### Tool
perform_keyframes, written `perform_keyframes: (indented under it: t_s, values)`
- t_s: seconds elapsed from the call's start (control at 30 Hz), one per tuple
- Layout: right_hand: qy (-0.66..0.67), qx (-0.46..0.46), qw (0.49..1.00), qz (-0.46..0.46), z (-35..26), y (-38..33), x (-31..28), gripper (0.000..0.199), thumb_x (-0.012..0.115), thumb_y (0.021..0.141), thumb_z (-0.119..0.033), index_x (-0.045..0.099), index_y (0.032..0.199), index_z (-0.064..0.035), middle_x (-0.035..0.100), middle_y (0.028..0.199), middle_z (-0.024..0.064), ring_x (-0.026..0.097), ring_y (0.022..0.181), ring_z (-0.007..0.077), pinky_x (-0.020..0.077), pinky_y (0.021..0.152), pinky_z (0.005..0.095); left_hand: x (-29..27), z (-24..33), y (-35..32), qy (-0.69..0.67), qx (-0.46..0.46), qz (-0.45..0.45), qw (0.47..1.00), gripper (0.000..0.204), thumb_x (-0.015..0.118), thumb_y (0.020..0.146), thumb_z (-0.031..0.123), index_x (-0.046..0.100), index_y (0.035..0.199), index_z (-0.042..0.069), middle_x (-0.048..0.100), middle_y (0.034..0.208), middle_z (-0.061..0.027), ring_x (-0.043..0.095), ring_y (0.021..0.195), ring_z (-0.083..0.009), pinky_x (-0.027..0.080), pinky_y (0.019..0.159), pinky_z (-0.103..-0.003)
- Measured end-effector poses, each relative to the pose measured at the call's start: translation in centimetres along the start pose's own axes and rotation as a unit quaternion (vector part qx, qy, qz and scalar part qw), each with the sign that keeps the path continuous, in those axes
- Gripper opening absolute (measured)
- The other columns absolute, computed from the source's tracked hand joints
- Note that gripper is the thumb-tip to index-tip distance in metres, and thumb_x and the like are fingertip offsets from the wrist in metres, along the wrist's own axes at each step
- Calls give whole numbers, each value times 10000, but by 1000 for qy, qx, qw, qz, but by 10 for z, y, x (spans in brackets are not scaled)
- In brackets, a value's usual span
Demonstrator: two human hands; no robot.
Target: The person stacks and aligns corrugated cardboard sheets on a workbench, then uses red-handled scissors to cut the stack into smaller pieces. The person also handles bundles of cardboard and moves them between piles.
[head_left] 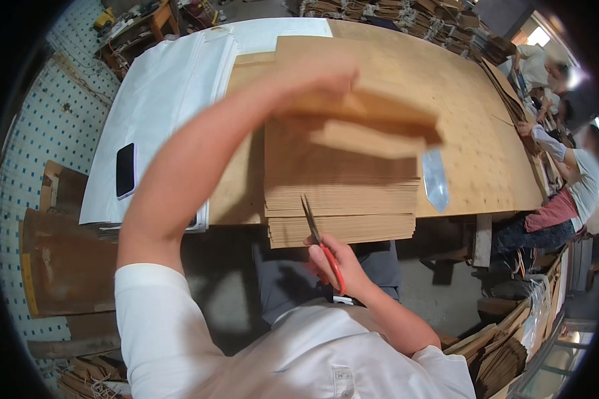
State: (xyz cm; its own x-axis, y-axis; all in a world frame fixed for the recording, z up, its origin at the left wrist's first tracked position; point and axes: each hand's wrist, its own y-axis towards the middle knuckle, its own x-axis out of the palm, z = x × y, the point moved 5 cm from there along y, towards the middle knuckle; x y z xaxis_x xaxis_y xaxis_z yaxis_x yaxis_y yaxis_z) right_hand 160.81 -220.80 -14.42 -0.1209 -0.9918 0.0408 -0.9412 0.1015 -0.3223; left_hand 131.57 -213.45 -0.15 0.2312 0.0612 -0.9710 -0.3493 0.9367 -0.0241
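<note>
A thick stack of brown kraft paper pieces (339, 193), perhaps bags, lies in front of me at the table's near edge, its folded edges layered toward me. My right hand (336, 266) is closed around red-handled scissors (319, 239), with the blades pointing up against the stack's front. Across the stack's far part reaches my left hand (329, 76), smeared by motion, so its fingers cannot be made out. Just beside and below it, a blurred brown paper piece (393, 116) is raised off the stack. Whether the left hand grips it is unclear.
White sheets (160, 86) are piled on the table's left, with a dark phone (125, 171) on them. A clear pointed plastic strip (435, 181) lies right of the stack on the wooden table (486, 146). Other people (579, 176) work at the far right. Bundled brown paper (506, 359) stands lower right.
</note>
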Motion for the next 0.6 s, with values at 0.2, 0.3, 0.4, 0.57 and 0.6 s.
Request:
perform_keyframes:
  t_s: [0.2,0.3,0.4,0.57,0.6]
  values:
    - [199,-26,980,12,-11,10,-46,424,451,1098,-406,535,1230,-11,558,782,46,586,680,139,571,827,338,-155,1,-25,43,42,573,818,227,557,878,170,729,813,37,706,852,-219,693,859,-389,551,784,-492]
    - [324,16,945,45,-2,17,-74,442,463,1085,-447,536,1206,-28,557,783,58,585,686,163,561,939,435,-5,3,-8,-119,111,294,942,163,560,919,163,684,920,57,702,939,-160,658,898,-375,528,790,-472]
    - [390,67,918,28,0,30,-83,491,480,1059,-524,539,1162,-47,566,781,53,591,682,178,556,961,476,112,13,-55,-42,32,144,988,198,650,941,196,714,1049,43,712,1112,-150,661,1046,-344,532,896,-453]
    - [448,76,890,-13,8,58,-84,520,417,1076,-534,604,1122,-51,606,744,42,628,677,189,574,923,485,137,22,-89,-88,24,187,978,341,694,920,259,694,1172,29,669,1290,-160,608,1221,-341,490,1044,-431]
    - [449,78,890,-9,10,58,-85,522,416,1076,-536,605,1118,-51,604,740,43,625,675,189,575,919,486,139,26,-90,-73,25,169,982,373,705,914,269,684,1196,25,652,1325,-161,589,1259,-339,478,1066,-426]
